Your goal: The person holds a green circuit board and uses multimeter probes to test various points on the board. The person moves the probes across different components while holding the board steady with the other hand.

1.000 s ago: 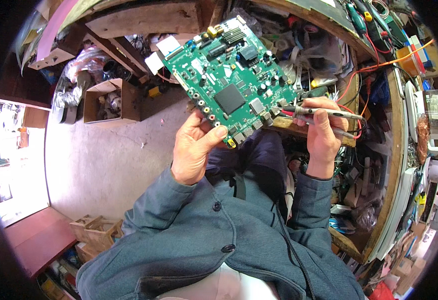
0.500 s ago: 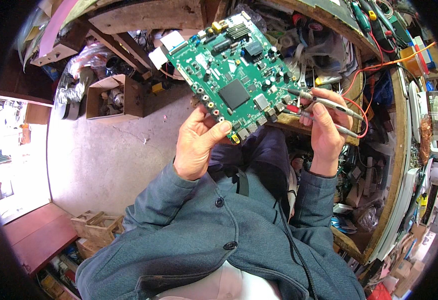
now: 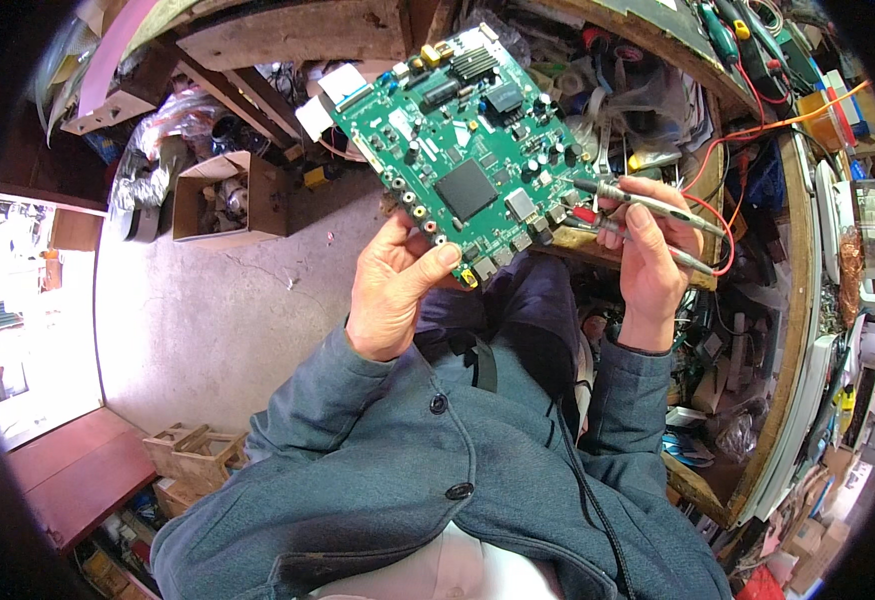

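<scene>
My left hand (image 3: 394, 290) is closed on the near left corner of a green circuit board (image 3: 438, 150), thumb on top by the round jacks, fingers underneath. The board is held up tilted, with a large black chip (image 3: 466, 190), capacitors, a heatsink and rows of ports; a white ribbon cable hangs off its far left edge. At the board's right edge, my right hand (image 3: 653, 255) pinches two test probes, a black-tipped one (image 3: 648, 203) above and a red-collared one (image 3: 585, 215) below. The black tip lies over the board's right side; whether it touches I cannot tell.
Orange and red leads (image 3: 808, 120) run off to the right. A wooden-edged bench (image 3: 803, 330) crammed with parts curves along my right. On the floor at left stand a cardboard box (image 3: 228, 200) and a wooden crate (image 3: 193, 450), near a reddish board (image 3: 78, 465).
The circuit board has shifted very slightly in my left hand's grip. My right hand and the probes stay in almost the same place.
</scene>
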